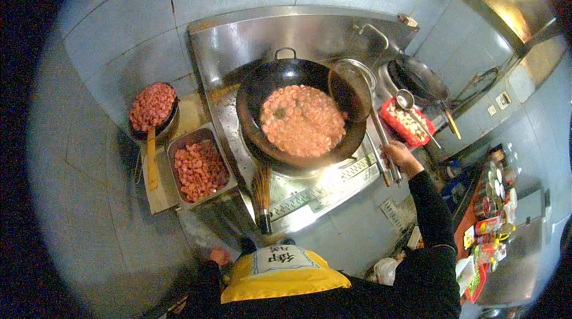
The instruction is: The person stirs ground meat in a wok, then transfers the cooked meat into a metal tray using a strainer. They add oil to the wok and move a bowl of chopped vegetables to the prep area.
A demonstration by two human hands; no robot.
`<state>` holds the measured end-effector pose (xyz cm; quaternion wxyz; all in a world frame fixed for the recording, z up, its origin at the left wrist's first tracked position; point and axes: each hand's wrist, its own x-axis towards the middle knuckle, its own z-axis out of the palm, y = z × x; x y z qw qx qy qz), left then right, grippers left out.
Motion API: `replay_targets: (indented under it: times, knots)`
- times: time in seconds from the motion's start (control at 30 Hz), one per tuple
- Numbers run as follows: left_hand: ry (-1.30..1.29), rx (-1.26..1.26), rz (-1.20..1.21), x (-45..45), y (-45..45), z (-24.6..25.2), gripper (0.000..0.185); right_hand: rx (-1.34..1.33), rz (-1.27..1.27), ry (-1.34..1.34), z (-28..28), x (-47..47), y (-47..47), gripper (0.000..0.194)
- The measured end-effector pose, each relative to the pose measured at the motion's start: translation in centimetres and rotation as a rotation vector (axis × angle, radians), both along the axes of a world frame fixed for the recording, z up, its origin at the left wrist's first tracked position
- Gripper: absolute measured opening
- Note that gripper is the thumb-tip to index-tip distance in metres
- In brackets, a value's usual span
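My right hand (pixel 401 156) grips the long metal handle of a large round strainer (pixel 351 88), which lies tilted over the right side of a big black wok (pixel 290 71). Many sliced pinkish meat pieces (pixel 304 120) lie in bubbling liquid in the wok. Another long utensil with a wooden handle end (pixel 386 179) lies beside the strainer's handle. At the end of a dark sleeve, low beside the yellow apron, my left hand (pixel 220 256) is small and blurred; whether it holds anything cannot be told.
A metal tray (pixel 172 169) of pink pieces and a heaped pan (pixel 175 115) stand left. A bamboo brush (pixel 262 191) lies at the stove's front edge. Right are a red basket (pixel 413 141) of pale pieces, a ladle (pixel 405 99) and a second wok (pixel 429 79). Bottles (pixel 487 225) stand further right.
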<state>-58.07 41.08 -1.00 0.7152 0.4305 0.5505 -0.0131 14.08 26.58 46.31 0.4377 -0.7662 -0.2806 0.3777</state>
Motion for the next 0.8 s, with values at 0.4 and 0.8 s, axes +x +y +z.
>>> replay_targets:
  times: [0.4, 0.8]
  knots:
    - [0.360, 0.736, -1.127, -1.3, -0.2, 2.6, 0.032, 0.293, -0.074, 1.294, -2.0, -20.2, 4.7, 0.025]
    - [0.284, 0.695, -0.902, 0.0, 2.0, 2.6, 0.033, 0.295, -0.249, 1.128, -7.1, -11.9, 11.6, 0.016]
